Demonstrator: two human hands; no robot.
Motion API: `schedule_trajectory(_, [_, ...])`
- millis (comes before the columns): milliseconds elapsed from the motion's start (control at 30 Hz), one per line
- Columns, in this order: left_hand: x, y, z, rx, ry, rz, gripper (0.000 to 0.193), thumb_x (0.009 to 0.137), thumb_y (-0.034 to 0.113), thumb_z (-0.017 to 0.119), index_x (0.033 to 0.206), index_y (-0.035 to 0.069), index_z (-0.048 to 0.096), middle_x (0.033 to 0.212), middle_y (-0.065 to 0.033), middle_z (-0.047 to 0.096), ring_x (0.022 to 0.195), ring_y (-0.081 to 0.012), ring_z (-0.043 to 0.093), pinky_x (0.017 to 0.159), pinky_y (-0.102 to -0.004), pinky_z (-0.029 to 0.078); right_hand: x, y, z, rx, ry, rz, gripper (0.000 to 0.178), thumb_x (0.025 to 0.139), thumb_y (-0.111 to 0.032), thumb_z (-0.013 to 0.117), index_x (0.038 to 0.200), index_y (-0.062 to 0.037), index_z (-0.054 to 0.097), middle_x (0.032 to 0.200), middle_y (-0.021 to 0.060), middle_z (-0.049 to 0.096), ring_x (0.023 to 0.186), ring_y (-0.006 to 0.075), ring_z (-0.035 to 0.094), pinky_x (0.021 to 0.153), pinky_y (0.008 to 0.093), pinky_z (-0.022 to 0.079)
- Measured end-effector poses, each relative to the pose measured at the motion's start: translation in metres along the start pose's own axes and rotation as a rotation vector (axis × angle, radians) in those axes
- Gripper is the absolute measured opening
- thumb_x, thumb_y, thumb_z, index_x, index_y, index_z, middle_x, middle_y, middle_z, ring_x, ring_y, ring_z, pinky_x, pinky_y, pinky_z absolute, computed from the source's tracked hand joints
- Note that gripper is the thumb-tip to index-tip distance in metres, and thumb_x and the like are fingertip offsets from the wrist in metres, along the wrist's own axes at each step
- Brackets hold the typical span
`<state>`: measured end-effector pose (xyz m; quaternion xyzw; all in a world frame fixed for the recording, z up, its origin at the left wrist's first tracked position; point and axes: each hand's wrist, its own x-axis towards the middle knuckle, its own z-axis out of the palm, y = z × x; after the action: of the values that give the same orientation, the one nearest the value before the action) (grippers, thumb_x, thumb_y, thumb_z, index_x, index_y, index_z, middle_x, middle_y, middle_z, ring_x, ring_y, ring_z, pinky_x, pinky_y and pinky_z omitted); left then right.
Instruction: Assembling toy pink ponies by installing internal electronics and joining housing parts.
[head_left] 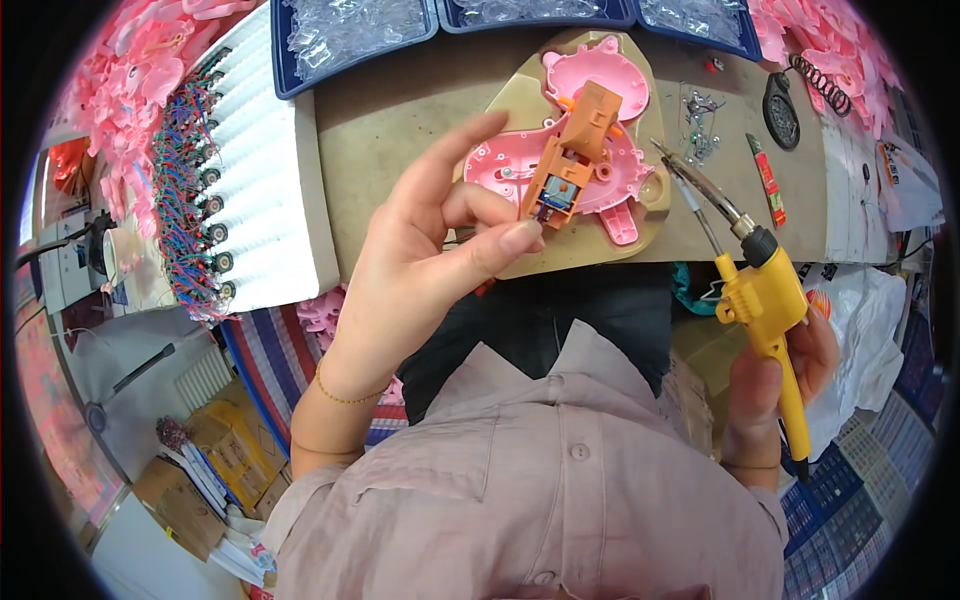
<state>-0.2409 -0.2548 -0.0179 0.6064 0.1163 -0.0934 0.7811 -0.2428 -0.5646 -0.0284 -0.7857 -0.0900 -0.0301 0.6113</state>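
My left hand [415, 245] pinches the near end of an orange plastic housing [595, 120] between thumb and a bent finger, the index finger raised away. A small blue and metallic part sits in the housing's open bay. Below it, a pink toy shell half [595, 72] with posts and a screw lies on a beige fixture [640, 50]. My right hand [815, 350] is wrapped round the grip of a yellow soldering gun [765, 300]. Its metal tip and thin feed tube point up and left, toward the shell's right edge but apart from it.
Blue trays [430, 25] of clear plastic parts line the back. On the left, wired components [190, 190] lie along a white ridged sheet [265, 170]. Small wired parts [700, 120], a red and green cutter-like tool [765, 180] and a black oval part [782, 110] lie at right.
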Motion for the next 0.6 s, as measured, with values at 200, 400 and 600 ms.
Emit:
schedule_trajectory(200, [-0.002, 0.000, 0.003, -0.031, -0.011, 0.002, 0.017, 0.085, 0.008, 0.067, 0.098, -0.001, 0.063, 0.086, -0.0029, 0.065, 0.082, -0.0092, 0.059, 0.075, -0.0225, 0.047, 0.001, 0.005, 0.007, -0.092, 0.023, -0.173, 0.070, 0.087, -0.046, 0.060, 0.134, -0.0007, 0.035, 0.128, 0.0194, 0.050, 0.118, 0.0290, 0.051, 0.097, 0.0405, 0.044])
schedule_trajectory(400, [-0.006, -0.009, 0.019, 0.471, 0.138, 0.289, 0.007, 0.082, 0.007, 0.069, 0.088, 0.004, 0.067, 0.078, -0.0046, 0.063, 0.072, -0.0134, 0.058, 0.071, -0.0248, 0.046, 0.018, 0.001, 0.027, 0.331, -0.227, -0.108, 0.055, 0.096, -0.035, 0.051, 0.135, -0.0014, 0.033, 0.113, 0.0245, 0.058, 0.088, 0.0220, 0.061, 0.071, 0.0313, 0.052])
schedule_trajectory(600, [0.000, -0.010, 0.035, 0.833, 0.150, 0.488, 0.010, 0.076, 0.007, 0.070, 0.085, 0.009, 0.067, 0.073, -0.0027, 0.060, 0.067, -0.0211, 0.056, 0.066, -0.0324, 0.038, 0.048, -0.004, 0.087, 0.328, -0.215, -0.054, 0.035, 0.091, 0.004, 0.052, 0.122, -0.0064, 0.039, 0.098, 0.0218, 0.063, 0.073, 0.0163, 0.061, 0.068, 0.0267, 0.051])
